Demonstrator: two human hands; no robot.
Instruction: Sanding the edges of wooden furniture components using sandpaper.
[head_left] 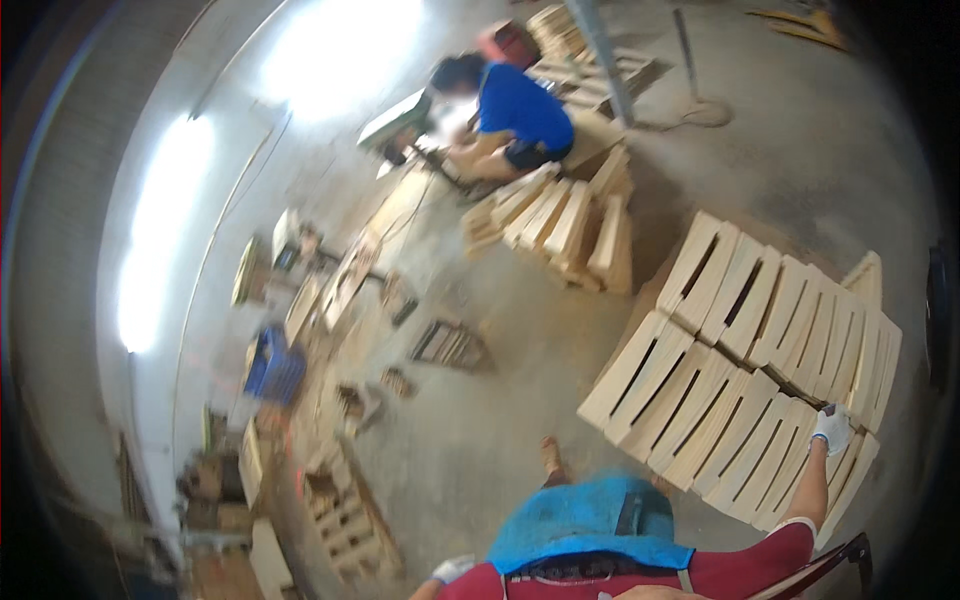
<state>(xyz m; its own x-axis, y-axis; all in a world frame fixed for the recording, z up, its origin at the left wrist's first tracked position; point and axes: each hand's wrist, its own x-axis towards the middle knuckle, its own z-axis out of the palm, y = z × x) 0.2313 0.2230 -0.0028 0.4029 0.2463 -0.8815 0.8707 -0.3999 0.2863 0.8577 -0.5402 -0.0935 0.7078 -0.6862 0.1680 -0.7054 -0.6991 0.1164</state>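
Observation:
My right hand [832, 428], in a white glove, reaches out to the right and grips the top edge of a pale wooden slatted panel [770, 455]. That panel stands in a long row of like panels [700, 390] leaning together on the concrete floor. My left hand [455, 568], also gloved, hangs low at the bottom edge, apart from any object; its fingers are too small to read. A blue cloth [585, 520] covers my lap above a red shirt.
Another person in a blue shirt [520, 105] crouches at the far side beside a second stack of panels [565, 225]. A blue crate [272, 365], loose wood pieces [450, 345] and small pallets [345, 515] lie along the left wall.

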